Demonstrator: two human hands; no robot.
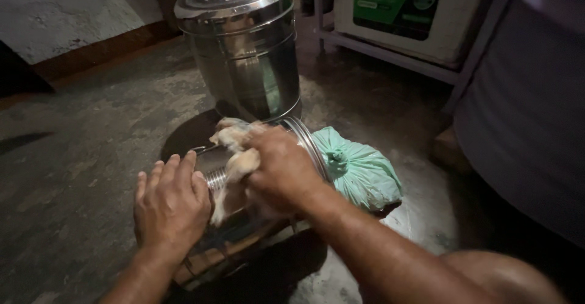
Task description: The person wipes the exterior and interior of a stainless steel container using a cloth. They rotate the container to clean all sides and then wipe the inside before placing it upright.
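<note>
A: Nearest the camera is a bare knee (506, 276) at the lower right, then the two forearms reaching down to the floor.

B: And the hands?

A: The left hand (172, 205) lies flat with fingers spread on the side of a shiny round steel container lying tipped on its side (244, 218), pressing it down rather than closing round it. The right hand (283, 168) is closed on a pale crumpled rag (234, 148), bunched against the container's wall near its rim.

B: So where exactly is the container?

A: On the grey, stained concrete floor (79, 157), between the hands, its rim toward the right. Just beside that rim sits a knotted pale green plastic bag (359, 170). Behind stands a tall upright steel drum with a flat lid (241, 48), close to the tipped one.

B: What could go wrong?

A: My guess: a round, smooth body on its side wants to roll. If the left palm slips on the polished metal while the rag pushes hard, it could turn away, knock the upright drum or press into the bag. The rim edge looks thin, so knuckles dragged across it might be scraped. The light is dim, too, so smears may go unnoticed.
</note>
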